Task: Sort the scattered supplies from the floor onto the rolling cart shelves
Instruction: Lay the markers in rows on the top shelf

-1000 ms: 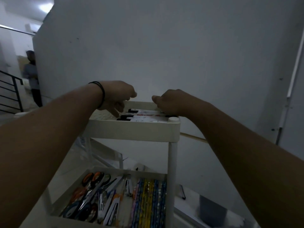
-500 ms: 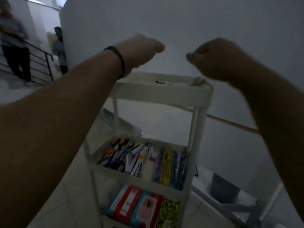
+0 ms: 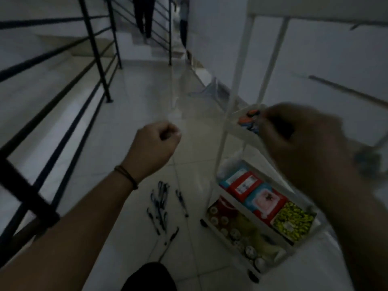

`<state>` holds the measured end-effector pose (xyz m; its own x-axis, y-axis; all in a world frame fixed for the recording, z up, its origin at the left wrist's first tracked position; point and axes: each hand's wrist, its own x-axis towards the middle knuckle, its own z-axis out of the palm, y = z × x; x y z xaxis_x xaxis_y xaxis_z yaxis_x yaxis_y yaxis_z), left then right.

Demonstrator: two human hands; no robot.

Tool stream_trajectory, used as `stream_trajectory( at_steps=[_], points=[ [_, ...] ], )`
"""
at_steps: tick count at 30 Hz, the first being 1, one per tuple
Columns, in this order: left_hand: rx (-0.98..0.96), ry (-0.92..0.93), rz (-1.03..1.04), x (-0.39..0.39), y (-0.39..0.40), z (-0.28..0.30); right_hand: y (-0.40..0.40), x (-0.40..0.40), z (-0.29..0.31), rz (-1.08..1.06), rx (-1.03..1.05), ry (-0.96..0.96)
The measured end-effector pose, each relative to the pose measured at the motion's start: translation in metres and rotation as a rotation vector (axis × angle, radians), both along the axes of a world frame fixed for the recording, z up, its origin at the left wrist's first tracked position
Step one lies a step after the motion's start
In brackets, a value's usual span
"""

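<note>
Several dark pens (image 3: 162, 208) lie scattered on the pale tiled floor, left of the white rolling cart (image 3: 228, 122). The cart's lower shelves hold colourful packets (image 3: 255, 192) and small round items (image 3: 233, 229); an upper shelf shows orange-handled scissors (image 3: 248, 118). My left hand (image 3: 153, 148) hovers above the floor with fingers curled, holding nothing. My right hand (image 3: 302, 141) is blurred in front of the cart's middle shelf, fingers curled, and I see nothing in it.
A black metal railing (image 3: 96, 51) runs along the left beside a stairwell. A person's legs (image 3: 143, 15) stand on the stairs at the back. A white wall lies behind the cart. My dark knee (image 3: 149, 278) shows at the bottom edge.
My view has swung down from the cart's top shelf to the floor. Both hands have left the top shelf and dropped lower, and the pens on the floor have come into view.
</note>
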<state>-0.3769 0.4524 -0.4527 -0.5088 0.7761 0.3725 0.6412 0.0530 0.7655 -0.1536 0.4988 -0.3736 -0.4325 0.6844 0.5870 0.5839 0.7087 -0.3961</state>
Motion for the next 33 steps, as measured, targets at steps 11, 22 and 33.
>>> stream_trajectory(
  at_steps=[11,22,33],
  points=[
    [-0.557,-0.4,0.241,-0.087,-0.059,-0.238,0.028,-0.111,-0.216,0.211,-0.639,-0.411],
    [-0.977,-0.52,0.151,-0.09,-0.063,-0.407,0.062,-0.152,-0.394,0.217,-0.923,-0.702],
    [-1.169,-0.394,0.102,-0.071,-0.04,-0.497,0.053,-0.177,-0.523,0.261,-1.203,-1.035]
  ],
)
